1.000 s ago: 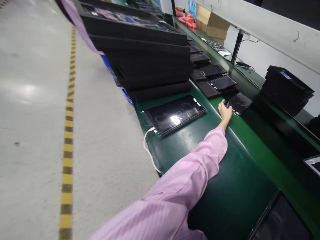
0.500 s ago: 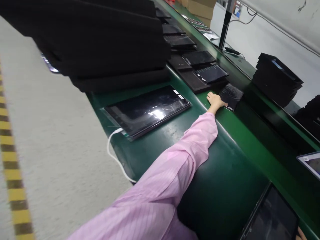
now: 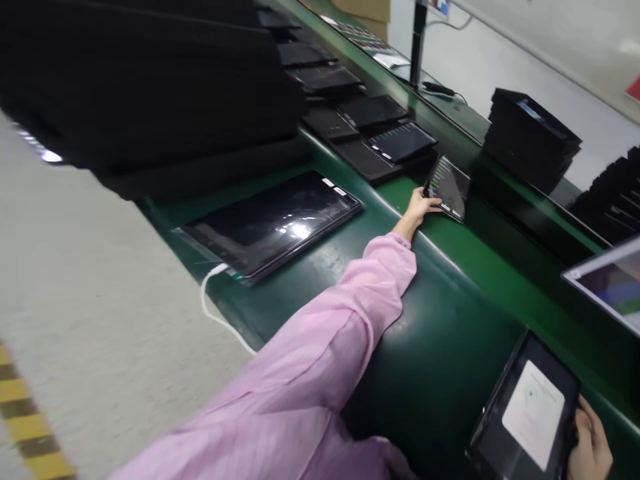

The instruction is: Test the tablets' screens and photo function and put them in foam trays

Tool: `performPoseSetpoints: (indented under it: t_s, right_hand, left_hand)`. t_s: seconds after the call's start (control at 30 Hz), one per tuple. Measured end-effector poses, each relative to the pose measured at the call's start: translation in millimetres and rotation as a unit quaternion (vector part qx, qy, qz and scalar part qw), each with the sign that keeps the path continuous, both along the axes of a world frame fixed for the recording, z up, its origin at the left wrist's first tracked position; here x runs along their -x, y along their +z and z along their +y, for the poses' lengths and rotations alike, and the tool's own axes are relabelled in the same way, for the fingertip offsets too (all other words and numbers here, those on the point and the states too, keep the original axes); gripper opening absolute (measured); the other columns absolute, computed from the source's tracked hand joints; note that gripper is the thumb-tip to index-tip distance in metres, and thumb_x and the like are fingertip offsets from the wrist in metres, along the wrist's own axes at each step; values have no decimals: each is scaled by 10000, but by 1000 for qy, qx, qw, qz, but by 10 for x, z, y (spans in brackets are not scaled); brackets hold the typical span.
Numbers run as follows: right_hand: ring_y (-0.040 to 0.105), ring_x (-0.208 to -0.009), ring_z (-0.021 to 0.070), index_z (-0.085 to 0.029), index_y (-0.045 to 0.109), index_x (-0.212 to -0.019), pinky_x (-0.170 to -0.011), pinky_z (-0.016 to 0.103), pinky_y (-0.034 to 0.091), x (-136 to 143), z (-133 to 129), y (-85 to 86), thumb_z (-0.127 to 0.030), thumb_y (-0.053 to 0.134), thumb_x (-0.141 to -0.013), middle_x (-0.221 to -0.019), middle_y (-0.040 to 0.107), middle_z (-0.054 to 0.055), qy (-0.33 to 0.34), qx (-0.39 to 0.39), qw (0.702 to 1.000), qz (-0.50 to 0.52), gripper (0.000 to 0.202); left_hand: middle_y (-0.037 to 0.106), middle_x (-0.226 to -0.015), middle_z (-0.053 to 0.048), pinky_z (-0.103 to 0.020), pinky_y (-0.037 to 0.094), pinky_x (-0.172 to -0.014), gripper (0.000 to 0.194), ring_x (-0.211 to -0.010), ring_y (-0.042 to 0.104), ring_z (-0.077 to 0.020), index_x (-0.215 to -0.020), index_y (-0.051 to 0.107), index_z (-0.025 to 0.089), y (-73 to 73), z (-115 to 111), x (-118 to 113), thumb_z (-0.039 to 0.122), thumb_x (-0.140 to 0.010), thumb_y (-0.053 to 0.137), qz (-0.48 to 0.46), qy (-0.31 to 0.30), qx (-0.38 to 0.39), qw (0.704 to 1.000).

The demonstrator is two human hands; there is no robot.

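At the lower right of the frame, the worker's right hand (image 3: 590,445) is closed on the far edge of a lit tablet (image 3: 527,413), its screen showing a pale panel, held low over the green conveyor belt (image 3: 450,347). A pink sleeve (image 3: 320,353) runs up the middle of the frame to the left hand (image 3: 416,208), whose fingers pinch the near edge of a small tablet (image 3: 449,187), tilted up off the belt with its screen lit. Doing this lift well likely means keeping the fingers on the bezel rather than the glass, and raising the device clear of the black trays (image 3: 370,143) just beyond it. Left of the arm lies a large dark panel (image 3: 273,223) in clear wrap, a white cable (image 3: 220,313) trailing off the belt's edge. A tall stack of black foam trays (image 3: 150,93) fills the upper left; more stacked trays (image 3: 530,137) stand at upper right.
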State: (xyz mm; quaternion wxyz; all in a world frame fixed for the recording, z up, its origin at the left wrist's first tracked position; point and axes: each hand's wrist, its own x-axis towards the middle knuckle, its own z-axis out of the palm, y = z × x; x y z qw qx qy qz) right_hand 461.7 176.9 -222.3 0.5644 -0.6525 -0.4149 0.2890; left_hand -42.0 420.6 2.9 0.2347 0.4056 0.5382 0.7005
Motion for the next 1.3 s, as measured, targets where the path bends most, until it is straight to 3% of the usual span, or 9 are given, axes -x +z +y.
performPoseSetpoints:
  t_s: [0.17, 0.3, 0.5, 0.67, 0.8, 0.97, 1.1, 1.2, 1.3]
  right_hand:
    - [719, -930, 332, -286, 725, -1086, -998, 582, 571, 41, 89, -53, -644, 644, -802, -897, 665, 44, 22, -13, 999, 19, 465]
    - [636, -895, 267, -144, 626, -1329, -1003, 546, 541, -93, 197, -344, -711, 593, -719, -942, 602, 50, 43, -1, 999, 24, 833]
    - [542, -1256, 317, -233, 430, -1584, -1221, 577, 338, -72, 47, -601, -688, 813, -607, -1358, 504, 117, 119, 9, 993, -7, 1144]
    - [494, -1345, 384, -232, 321, -1627, -1226, 633, 292, -18, 21, -575, -754, 788, -582, -1442, 434, 158, 126, 25, 989, -68, 1258]
    - [482, -1366, 389, -244, 304, -1616, -1228, 646, 282, -1, 65, -546, -724, 752, -652, -1439, 435, 155, 132, 33, 989, -62, 1167]
    - [456, -1385, 419, -268, 291, -1610, -1221, 703, 248, 51, 105, -559, -703, 787, -644, -1445, 425, 157, 114, 35, 991, -67, 1170]
    - [458, -1404, 404, -291, 303, -1601, -1231, 702, 264, 63, 68, -610, -666, 722, -740, -1477, 407, 151, 117, 22, 993, -23, 1028]
    - [436, -1465, 387, -280, 284, -1619, -1258, 649, 308, 79, -80, -627, -616, 677, -793, -1576, 305, 164, 129, -7, 991, 41, 975]
    - [463, -1478, 372, -280, 256, -1644, -1278, 604, 337, 98, -319, -615, -583, 704, -805, -1653, 187, 168, 143, -52, 985, 76, 999]
  left_hand:
    - [708, -1023, -38, -511, 660, -981, 431, -992, 736, -225, -1005, 580, 194, -396, -687, -334, 120, -629, 776, -55, -57, -12, 997]
    - [742, -948, -12, -425, 708, -833, 479, -869, 737, -207, -948, 645, 198, -872, -1652, -632, 193, -509, 837, -79, -89, 39, 992]
    - [773, -897, -17, -296, 691, -585, 455, -703, 725, -189, -878, 741, 209, -1455, -3327, -933, 240, -472, 945, -105, -57, 148, 982]
    - [795, -980, -20, -343, 700, -688, 565, -825, 773, -245, -993, 762, 235, -1668, -4006, -1061, 270, -481, 998, -98, -37, 202, 974]
    - [813, -1128, -67, -436, 650, -990, 638, -1128, 754, -344, -1086, 787, 247, -1571, -4089, -980, 346, -496, 1007, 6, -45, 222, 974]
    - [790, -1296, -71, -642, 469, -1210, 647, -1367, 633, -447, -1185, 760, 262, -1166, -3907, -750, 570, -634, 900, 213, -10, 246, 945]
    - [780, -1311, -74, -649, 437, -1227, 580, -1327, 669, -401, -1325, 698, 254, -909, -3454, -934, 494, -807, 805, 313, -1, 193, 930]
    - [768, -1325, -100, -553, 480, -1204, 565, -1343, 656, -365, -1348, 701, 231, -877, -2940, -1303, 374, -815, 824, 387, -51, 186, 902]
    - [701, -1424, -181, -514, 451, -1213, 693, -1422, 570, -375, -1508, 545, 102, -926, -2448, -1668, 275, -869, 751, 568, -88, 205, 792]
